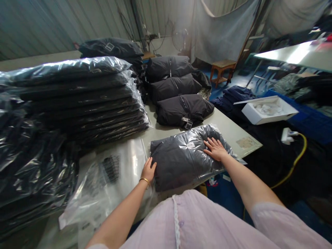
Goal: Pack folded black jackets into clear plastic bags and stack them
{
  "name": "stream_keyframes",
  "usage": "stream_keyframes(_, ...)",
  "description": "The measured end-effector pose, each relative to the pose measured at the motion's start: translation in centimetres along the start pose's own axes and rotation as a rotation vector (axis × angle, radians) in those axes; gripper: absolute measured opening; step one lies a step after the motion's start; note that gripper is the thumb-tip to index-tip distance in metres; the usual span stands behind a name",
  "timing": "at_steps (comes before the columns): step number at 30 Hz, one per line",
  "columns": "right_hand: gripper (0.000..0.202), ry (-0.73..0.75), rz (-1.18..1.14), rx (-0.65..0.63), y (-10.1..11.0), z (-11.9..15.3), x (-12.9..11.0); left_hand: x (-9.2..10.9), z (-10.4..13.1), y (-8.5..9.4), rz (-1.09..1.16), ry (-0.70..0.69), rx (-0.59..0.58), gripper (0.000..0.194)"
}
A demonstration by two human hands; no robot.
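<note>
A dark folded garment in a clear plastic bag [178,160] lies on the table [233,133] in front of me. My right hand [215,149] rests flat on the bag's right part, fingers spread. At the garment's left edge is my left hand [148,171], its thumb apart from the fingers and nothing gripped. A small white label [191,145] shows through the plastic near the middle. Empty clear bags [127,166] lie to the left, beside my left hand.
A tall stack of bagged dark garments [77,93] stands at the left. Folded black jackets [184,109] are piled behind the bag. To the right are an open white box [269,110], a yellow cable [298,160] and a wooden stool [223,67].
</note>
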State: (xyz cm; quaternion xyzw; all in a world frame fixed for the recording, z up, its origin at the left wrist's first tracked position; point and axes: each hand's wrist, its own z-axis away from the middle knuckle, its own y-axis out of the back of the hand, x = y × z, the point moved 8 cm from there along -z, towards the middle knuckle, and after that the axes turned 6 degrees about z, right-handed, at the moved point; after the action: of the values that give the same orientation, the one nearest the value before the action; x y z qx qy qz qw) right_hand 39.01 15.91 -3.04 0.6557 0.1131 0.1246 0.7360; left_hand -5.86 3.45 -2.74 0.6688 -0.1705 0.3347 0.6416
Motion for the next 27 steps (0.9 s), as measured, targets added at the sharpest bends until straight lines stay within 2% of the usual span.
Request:
stream_keyframes(4,0.069,-0.037,0.025,0.062,1.4,0.5,-0.3,-1.1,0.1,1.6,0.071,0.08,-0.024,0.044)
stream_keyframes(7,0.061,-0.154,0.032,0.165,2.5,1.5,0.5,-0.8,0.3,2.3,0.063,0.091,-0.051,0.033)
stream_keyframes(11,0.058,-0.292,0.004,0.139,1.9,2.4,2.6,0.0,0.9,2.5,0.034,0.102,-0.063,0.029)
stream_keyframes(14,0.06,-0.353,-0.009,0.121,1.2,3.2,4.3,0.8,1.8,2.3,0.028,0.061,0.025,0.035)
stream_keyframes(17,0.063,-0.403,-0.019,0.11,0.4,4.0,5.6,1.8,2.9,0.9,-0.037,-0.012,0.063,0.053)
stream_keyframes(22,0.068,-0.419,-0.104,0.036,-1.1,4.6,6.4,2.0,4.2,-3.0,-0.154,0.036,-0.076,0.066)
stream_keyframes(24,0.069,-0.406,-0.133,0.022,-1.3,4.4,6.4,1.8,4.2,-3.6,-0.166,0.064,-0.101,0.067)
stream_keyframes(27,0.068,-0.413,-0.148,-0.01,-1.6,4.3,6.4,1.8,4.3,-3.7,-0.16,0.08,-0.088,0.067)
